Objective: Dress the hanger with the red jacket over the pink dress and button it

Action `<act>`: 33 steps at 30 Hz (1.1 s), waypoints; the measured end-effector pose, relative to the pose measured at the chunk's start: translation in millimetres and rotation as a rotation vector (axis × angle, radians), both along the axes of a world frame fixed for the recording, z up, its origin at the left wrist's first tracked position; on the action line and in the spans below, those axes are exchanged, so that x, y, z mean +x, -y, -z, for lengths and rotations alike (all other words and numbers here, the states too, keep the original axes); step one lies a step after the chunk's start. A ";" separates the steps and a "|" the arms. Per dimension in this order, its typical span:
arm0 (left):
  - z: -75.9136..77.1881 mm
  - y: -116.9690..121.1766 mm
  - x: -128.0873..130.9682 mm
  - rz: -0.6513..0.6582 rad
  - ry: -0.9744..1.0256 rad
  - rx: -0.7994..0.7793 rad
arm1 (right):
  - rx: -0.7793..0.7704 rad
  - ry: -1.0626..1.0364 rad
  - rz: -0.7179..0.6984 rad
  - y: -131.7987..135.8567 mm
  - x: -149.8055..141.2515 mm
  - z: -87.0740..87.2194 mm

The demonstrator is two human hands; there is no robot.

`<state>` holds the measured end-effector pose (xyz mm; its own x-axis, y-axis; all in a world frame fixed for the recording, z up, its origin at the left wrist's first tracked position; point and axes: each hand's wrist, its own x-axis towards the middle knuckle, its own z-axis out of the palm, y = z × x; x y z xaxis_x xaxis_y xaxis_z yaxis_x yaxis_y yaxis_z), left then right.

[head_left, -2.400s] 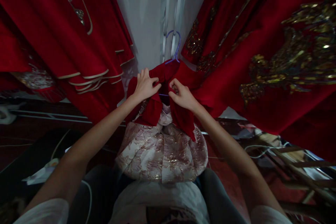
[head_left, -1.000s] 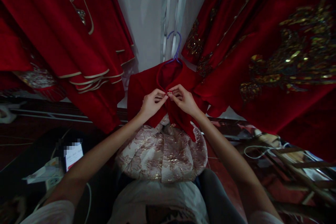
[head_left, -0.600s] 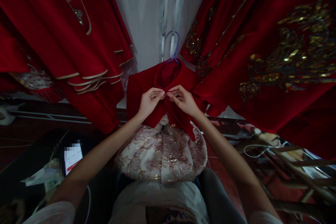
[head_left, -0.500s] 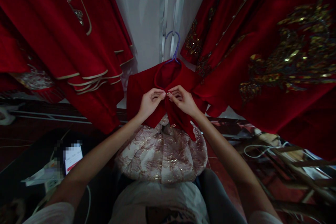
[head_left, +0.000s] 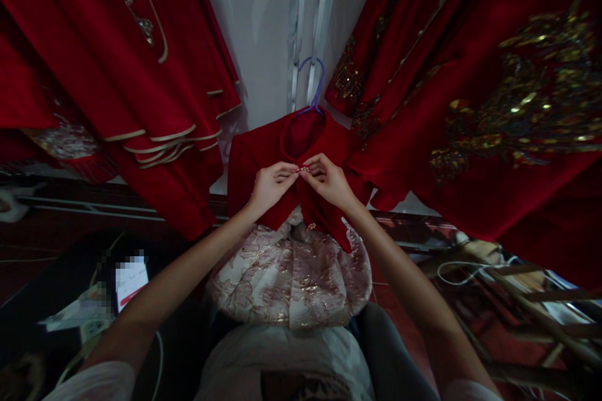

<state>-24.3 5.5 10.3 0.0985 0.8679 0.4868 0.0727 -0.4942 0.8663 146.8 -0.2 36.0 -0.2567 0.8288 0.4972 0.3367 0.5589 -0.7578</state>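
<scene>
A red jacket (head_left: 254, 150) with a stand-up collar hangs in front of me on a purple hanger (head_left: 318, 84). Just below its collar, my left hand (head_left: 273, 187) and my right hand (head_left: 330, 183) meet, thumbs and fingertips pinched on a small beaded fastener (head_left: 305, 169). The fingertips hide part of it, so whether its two sides are joined I cannot tell. Another small beaded fastener (head_left: 311, 226) sits lower on the jacket's front edge. Below the jacket, over my lap, spreads a pale brocade skirt (head_left: 301, 282) with a shiny gold-pink pattern.
Red garments with pale piping (head_left: 160, 88) hang at left. On the right hangs red cloth with gold sequins (head_left: 531, 100). A lit phone (head_left: 130, 282) lies beside my left forearm. Low at right are a wooden frame (head_left: 531, 319) and a white cable (head_left: 458, 270).
My fingertips have shifted slightly on the beaded fastener, and more of its beads show between them. The whole view has moved a little; the garments hang as before.
</scene>
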 end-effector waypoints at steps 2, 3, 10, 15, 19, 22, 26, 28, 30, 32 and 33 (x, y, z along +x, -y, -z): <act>0.1 -0.4 -0.7 -0.014 -0.001 0.003 | 0.007 0.003 0.010 0.8 -1.1 -0.1; -0.2 -0.4 -0.9 -0.022 -0.001 0.006 | 0.013 0.004 0.018 1.2 -1.6 0.0; -2.7 0.2 -2.2 -0.035 -0.019 0.016 | 0.024 -0.009 0.025 3.1 -2.8 1.6; 0.4 0.5 -0.4 -0.053 -0.012 0.015 | 0.000 -0.028 0.011 1.2 -2.5 2.0; 0.2 0.8 -0.3 -0.049 -0.024 0.028 | -0.018 -0.058 -0.003 0.4 -2.4 2.8; -1.6 1.6 -1.1 -0.054 -0.041 0.037 | -0.038 -0.079 -0.014 0.1 -2.7 3.5; -4.6 3.8 -2.0 -0.062 -0.071 0.047 | -0.047 -0.081 0.002 0.4 -4.3 2.6; -6.1 4.8 -2.5 -0.050 -0.088 0.066 | -0.043 -0.075 0.014 1.2 -5.5 1.0; -7.3 5.2 -3.2 -0.040 -0.105 0.090 | -0.039 -0.070 0.023 2.1 -6.6 -0.8; -8.0 4.8 -4.1 -0.037 -0.122 0.108 | -0.039 -0.065 0.034 2.9 -7.5 -2.2; -8.1 4.4 -4.7 -0.037 -0.129 0.116 | -0.039 -0.063 0.038 3.2 -7.8 -2.6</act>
<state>-28.9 1.1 18.5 0.1357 0.8110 0.5691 0.2000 -0.5850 0.7860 139.0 -3.4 38.6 -0.1941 0.8565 0.4783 0.3081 0.5161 -0.7992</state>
